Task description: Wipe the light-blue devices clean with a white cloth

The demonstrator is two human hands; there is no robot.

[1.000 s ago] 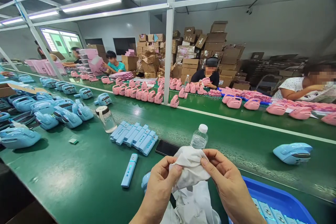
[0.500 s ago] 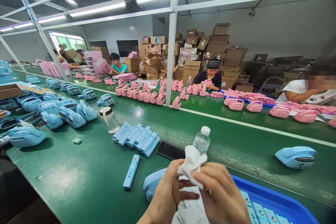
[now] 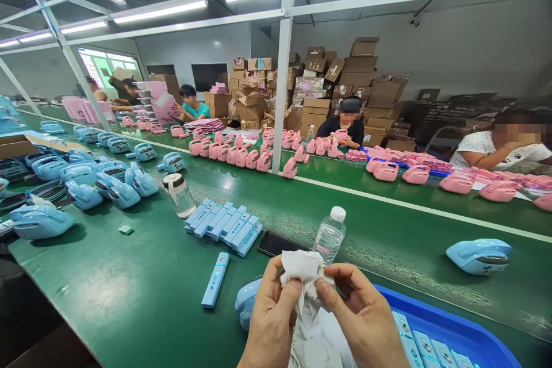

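Since the earlier frame, both hands sank lower centre; left hand (image 3: 271, 313) and right hand (image 3: 362, 322) pinch the bunched white cloth (image 3: 302, 273). Swinging cloth might topple the water bottle (image 3: 330, 236) just behind.

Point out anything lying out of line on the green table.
One blue stick unit lies alone and slanted, apart from the neat row of blue stick units. Both hands, left hand and right hand, pinch a white cloth.
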